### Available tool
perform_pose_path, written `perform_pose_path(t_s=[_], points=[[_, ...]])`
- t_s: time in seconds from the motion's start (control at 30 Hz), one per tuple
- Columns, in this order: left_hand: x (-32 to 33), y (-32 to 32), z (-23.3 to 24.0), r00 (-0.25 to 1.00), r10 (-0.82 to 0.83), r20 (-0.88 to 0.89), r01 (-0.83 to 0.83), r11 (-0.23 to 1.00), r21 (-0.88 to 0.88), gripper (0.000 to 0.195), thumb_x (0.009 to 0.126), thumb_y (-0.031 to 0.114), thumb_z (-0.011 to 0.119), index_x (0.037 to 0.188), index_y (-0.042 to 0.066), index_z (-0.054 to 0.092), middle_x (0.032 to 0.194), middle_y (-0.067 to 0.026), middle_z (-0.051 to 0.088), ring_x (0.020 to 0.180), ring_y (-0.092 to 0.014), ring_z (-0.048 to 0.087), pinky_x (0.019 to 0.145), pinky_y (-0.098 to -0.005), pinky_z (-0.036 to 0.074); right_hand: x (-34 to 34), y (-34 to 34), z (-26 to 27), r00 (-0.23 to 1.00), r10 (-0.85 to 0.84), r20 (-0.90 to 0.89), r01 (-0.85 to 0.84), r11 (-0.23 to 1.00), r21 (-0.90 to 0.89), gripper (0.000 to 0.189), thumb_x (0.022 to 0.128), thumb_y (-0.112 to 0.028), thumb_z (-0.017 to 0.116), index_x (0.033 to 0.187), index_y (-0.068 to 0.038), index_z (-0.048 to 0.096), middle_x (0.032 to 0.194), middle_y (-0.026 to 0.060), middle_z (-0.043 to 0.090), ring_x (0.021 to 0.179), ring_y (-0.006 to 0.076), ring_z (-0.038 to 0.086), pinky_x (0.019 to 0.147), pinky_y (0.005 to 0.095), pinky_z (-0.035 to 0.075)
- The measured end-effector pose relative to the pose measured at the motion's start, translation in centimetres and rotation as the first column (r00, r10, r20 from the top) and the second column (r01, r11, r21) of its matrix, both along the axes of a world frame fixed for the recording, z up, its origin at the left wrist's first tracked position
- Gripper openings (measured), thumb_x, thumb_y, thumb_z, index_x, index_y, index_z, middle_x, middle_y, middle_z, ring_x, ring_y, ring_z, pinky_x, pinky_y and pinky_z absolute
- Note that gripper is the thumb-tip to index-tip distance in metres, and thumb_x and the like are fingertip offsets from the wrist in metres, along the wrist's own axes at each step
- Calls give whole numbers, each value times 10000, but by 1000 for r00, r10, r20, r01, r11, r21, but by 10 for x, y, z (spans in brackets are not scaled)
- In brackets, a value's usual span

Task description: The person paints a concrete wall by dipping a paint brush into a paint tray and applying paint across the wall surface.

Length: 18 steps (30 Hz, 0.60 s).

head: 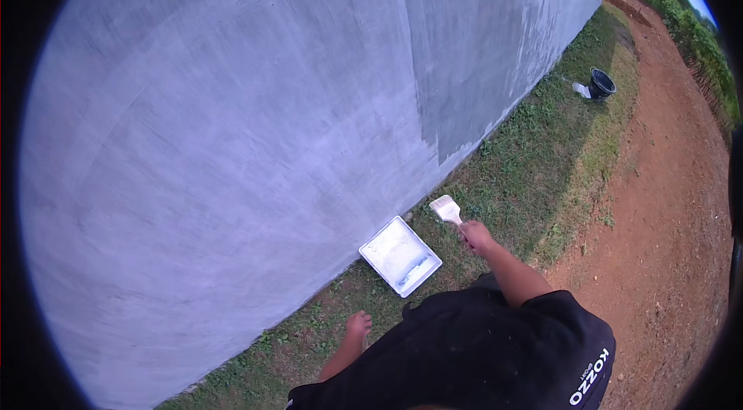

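Note:
My right hand [476,235] grips the handle of a wide flat paintbrush [447,209], its whitish bristles pointing up and left, near the foot of the wall. Below and left of the brush, a white paint tray [400,256] lies on the grass against the wall, with whitish paint in its well. My left hand [359,323] hangs over the grass below the tray, fingers partly curled, and nothing shows in it. The tall wall [261,119] has pale whitish coating over much of it and a darker grey patch [458,56] at the upper right.
Grass [522,177] runs in a strip along the wall's base. Further along it stands a black bucket [602,85] with a whitish item [581,90] beside it. A reddish dirt path [656,177] lies to the right, with green plants [696,32] on its far side.

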<state>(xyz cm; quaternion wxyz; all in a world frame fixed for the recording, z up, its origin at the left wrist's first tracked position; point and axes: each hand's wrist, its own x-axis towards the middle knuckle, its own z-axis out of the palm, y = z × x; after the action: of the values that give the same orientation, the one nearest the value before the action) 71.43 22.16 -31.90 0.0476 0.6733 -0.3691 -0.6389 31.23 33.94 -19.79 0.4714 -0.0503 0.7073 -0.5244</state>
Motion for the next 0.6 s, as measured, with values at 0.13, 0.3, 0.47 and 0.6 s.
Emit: perform_pose_path(t_s=[0.13, 0.3, 0.47, 0.6], points=[[82, -4, -57, 194, -795, 575, 968, 251, 21, 409, 751, 288, 521, 1095, 71, 475, 967, -159, 560, 833, -306, 538, 743, -474, 400, -15, -15, 12, 996, 86, -31, -85, 996, 16, 218, 835, -214, 447, 763, -35, 548, 540, 24, 464, 372, 103, 370, 340, 249, 279], [-146, -130, 140, 642, 149, 752, 728, 189, -658, 508, 692, 181, 566, 1154, 40, 409, 1266, -190, 258, 1195, -362, 195, 907, -517, 213, -92, -40, 37, 977, 63, -202, -65, 998, -4, 231, 841, -232, 461, 781, -34, 562, 551, 24, 485, 412, 97, 401, 368, 251, 298], [-300, -236, 353, 713, 522, 469, 687, -656, -314, 405, 727, 194, 531, 1125, 140, 481, 1242, -100, 357, 1175, -322, 294, 932, -479, 185, -145, -141, 78, 939, 77, -336, -164, 957, -238, 231, 825, -229, 488, 803, -17, 579, 575, 17, 515, 504, 93, 453, 480, 252, 355], [-334, -265, 384, 578, 738, 347, 737, -655, 165, 336, 745, 246, 503, 1073, 179, 536, 1208, -62, 413, 1130, -336, 369, 944, -432, 189, -148, -207, 7, 963, 82, -257, -189, 884, -427, 214, 833, -212, 507, 911, -22, 566, 567, -8, 478, 502, 69, 419, 487, 228, 343]])
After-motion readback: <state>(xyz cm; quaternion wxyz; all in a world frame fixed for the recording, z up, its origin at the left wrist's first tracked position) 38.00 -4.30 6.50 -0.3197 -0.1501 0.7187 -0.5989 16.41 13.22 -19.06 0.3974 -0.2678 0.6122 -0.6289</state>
